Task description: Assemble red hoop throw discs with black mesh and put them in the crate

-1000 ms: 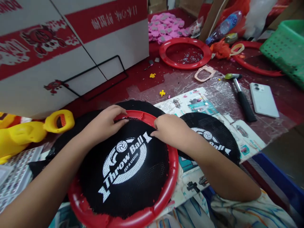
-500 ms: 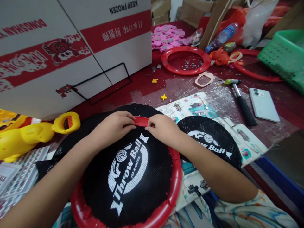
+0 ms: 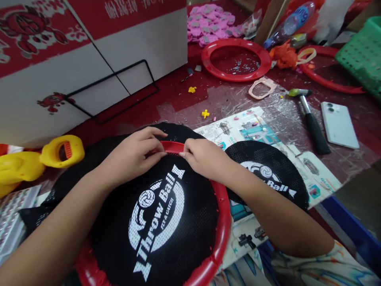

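Note:
A red plastic hoop (image 3: 222, 222) lies in front of me, covered by a black mesh disc (image 3: 160, 214) printed "Throw Ball". My left hand (image 3: 131, 155) and my right hand (image 3: 202, 157) meet at the hoop's far rim. Both pinch the mesh edge against the red rim, fingers closed, with a short bare piece of rim showing between them. More black mesh (image 3: 89, 159) lies under the hoop to the left. A second printed mesh disc (image 3: 268, 174) rests flat to the right.
A large white and red carton (image 3: 89, 51) stands at the back left. Yellow plastic toy parts (image 3: 59, 151) lie left. Farther off are an empty red hoop (image 3: 235, 59), a hammer (image 3: 309, 119), a white phone (image 3: 339, 125), a green basket (image 3: 363, 59) and pink pieces (image 3: 208, 24).
Both hands slid along the far rim toward each other and now nearly touch, pulling mesh over the rim. The camera view shifted slightly.

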